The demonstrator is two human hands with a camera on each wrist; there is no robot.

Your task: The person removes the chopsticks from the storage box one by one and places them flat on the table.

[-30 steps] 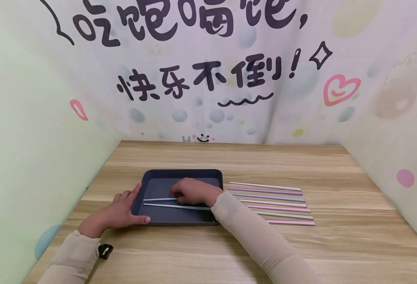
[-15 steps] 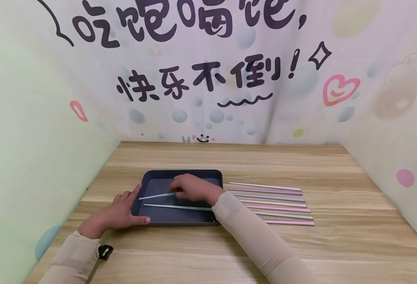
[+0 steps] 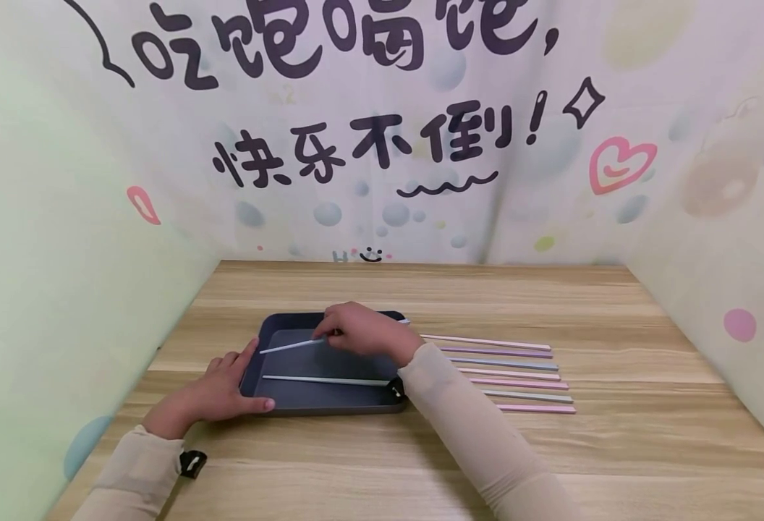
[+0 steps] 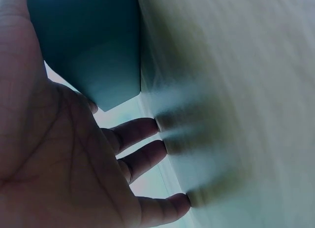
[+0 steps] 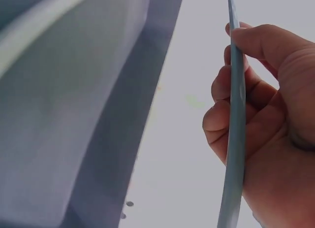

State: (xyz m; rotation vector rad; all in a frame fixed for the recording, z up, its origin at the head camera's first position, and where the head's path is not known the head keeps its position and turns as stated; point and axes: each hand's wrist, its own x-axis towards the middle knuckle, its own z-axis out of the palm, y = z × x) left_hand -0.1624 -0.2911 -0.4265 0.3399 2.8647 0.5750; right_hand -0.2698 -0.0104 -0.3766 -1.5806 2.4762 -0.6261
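A dark grey rectangular tray (image 3: 291,396) sits on the table. My left hand (image 3: 222,387) lies at its left end, thumb over the front corner; in the left wrist view the fingertips touch the tabletop beside the tray wall (image 4: 88,46). Above the tray, my right hand (image 3: 364,329) pinches a pale blue chopstick (image 3: 287,346) between thumb and fingers. That chopstick (image 5: 236,114) runs along the palm in the right wrist view. It slants over the tray, its far end showing past the back right corner. Another light chopstick (image 3: 326,380) lies lengthwise in the tray.
Right of the tray, several chopsticks (image 3: 519,364) in pink, purple, blue and grey-green lie roughly parallel on the wooden table (image 3: 330,470); my right sleeve (image 3: 467,427) covers parts of them. A printed cloth (image 3: 369,202) hangs behind the table.
My right hand has lifted the pale blue chopstick from beside the other one and moved it toward the tray's back edge. The left hand has stayed put.
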